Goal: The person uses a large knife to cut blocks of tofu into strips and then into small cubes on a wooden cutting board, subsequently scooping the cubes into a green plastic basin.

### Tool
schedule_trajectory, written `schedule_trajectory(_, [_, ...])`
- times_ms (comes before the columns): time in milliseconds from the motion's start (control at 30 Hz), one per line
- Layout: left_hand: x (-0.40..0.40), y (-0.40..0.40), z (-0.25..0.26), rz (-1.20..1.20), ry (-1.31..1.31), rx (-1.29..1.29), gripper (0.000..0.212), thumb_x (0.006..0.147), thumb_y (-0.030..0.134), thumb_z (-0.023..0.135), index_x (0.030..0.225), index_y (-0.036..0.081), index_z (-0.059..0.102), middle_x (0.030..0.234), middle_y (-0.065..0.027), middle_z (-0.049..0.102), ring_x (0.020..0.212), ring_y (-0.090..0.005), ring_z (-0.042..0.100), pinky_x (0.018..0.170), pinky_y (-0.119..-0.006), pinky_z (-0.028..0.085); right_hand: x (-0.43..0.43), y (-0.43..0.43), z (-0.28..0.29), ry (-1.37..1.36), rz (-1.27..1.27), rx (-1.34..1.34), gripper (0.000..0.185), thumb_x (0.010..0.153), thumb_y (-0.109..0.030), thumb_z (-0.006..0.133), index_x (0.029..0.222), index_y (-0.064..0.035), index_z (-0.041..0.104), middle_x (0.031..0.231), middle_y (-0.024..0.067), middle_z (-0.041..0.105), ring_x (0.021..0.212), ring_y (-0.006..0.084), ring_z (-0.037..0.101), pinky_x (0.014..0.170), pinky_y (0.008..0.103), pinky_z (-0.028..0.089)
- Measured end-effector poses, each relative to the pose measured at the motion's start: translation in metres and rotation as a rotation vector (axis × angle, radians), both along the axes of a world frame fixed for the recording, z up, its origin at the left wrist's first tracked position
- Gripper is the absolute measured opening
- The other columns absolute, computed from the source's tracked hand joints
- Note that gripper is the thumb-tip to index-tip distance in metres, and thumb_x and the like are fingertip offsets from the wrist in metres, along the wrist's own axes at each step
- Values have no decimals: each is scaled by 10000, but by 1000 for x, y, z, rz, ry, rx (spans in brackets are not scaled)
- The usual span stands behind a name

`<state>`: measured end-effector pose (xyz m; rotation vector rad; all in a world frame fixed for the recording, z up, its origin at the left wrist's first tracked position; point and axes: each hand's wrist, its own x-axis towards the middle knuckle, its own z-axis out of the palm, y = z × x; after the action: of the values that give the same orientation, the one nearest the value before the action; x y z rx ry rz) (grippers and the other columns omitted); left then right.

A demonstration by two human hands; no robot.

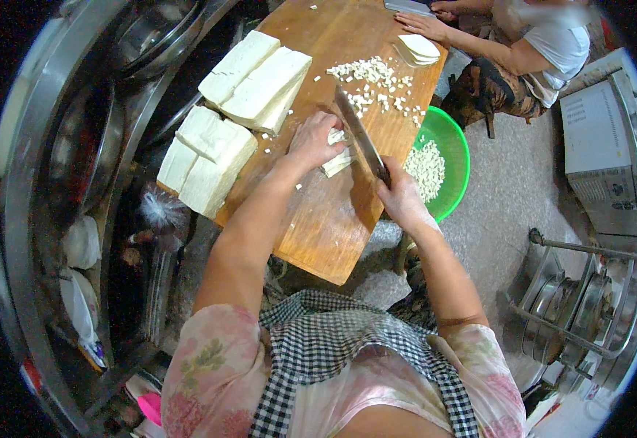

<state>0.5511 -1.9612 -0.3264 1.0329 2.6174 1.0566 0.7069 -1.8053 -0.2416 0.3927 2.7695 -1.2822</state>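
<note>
My left hand (318, 139) presses fingertips down on a small stack of cut white slices (337, 164) on the wooden board (318, 219). My right hand (403, 197) grips the handle of a broad-bladed kitchen knife (359, 128). Its blade points away from me, just right of my left fingers. Small white cubes (368, 71) lie scattered beyond the blade. Left of my left hand sit large white blocks, tofu by their look: a far pair (258, 76) and a nearer group (206, 159).
A green plastic basin (461, 180) holding white cubes stands by the board's right edge. Stacked white slices (420, 50) lie at the far right corner. Another person's hand (422, 24) rests there beside a blade (409, 6). Metal shelving (132, 126) runs along the left; a metal rack (586, 306) stands right.
</note>
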Motion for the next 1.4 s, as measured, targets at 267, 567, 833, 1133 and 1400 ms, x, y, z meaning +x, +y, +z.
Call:
schedule_trajectory(267, [5, 2, -5, 80, 81, 60, 405, 674, 294, 707, 979, 66, 568, 1016, -137, 531, 970, -338, 525, 830, -441, 421, 5, -1, -21, -42, 26, 52, 367, 796, -68, 554, 1155, -26, 493, 933, 268, 603, 895, 429, 585, 785, 466, 471])
schedule_trajectory(567, [8, -5, -5, 141, 99, -63, 472, 667, 315, 710, 1038, 69, 553, 1035, -130, 538, 1022, -329, 507, 854, -452, 404, 4, -10, -3, -102, 85, 117, 373, 785, -48, 564, 1149, -21, 488, 940, 269, 598, 923, 429, 577, 790, 459, 473])
schedule_trajectory(833, [1, -18, -11, 122, -121, 79, 433, 673, 290, 708, 1022, 72, 572, 1079, -154, 520, 1059, -340, 489, 918, -422, 394, 8, -17, 12, 4, 39, 11, 393, 789, -75, 565, 1172, -42, 483, 934, 264, 597, 887, 421, 590, 765, 462, 482])
schedule_trajectory(1133, [5, -26, -7, 119, -51, 140, 390, 684, 233, 721, 1002, 57, 577, 1043, -159, 524, 1028, -336, 505, 888, -396, 421, 1, -21, 16, -13, 28, -10, 331, 796, -95, 572, 1115, -41, 504, 895, 257, 592, 850, 425, 586, 733, 467, 470])
schedule_trajectory(1400, [6, -22, -14, 45, -73, 113, 411, 689, 248, 713, 1015, 44, 569, 1057, -158, 518, 1028, -335, 500, 877, -407, 419, -4, -16, -8, -18, 65, 35, 346, 791, -62, 544, 1132, -27, 502, 920, 251, 592, 906, 429, 570, 790, 455, 471])
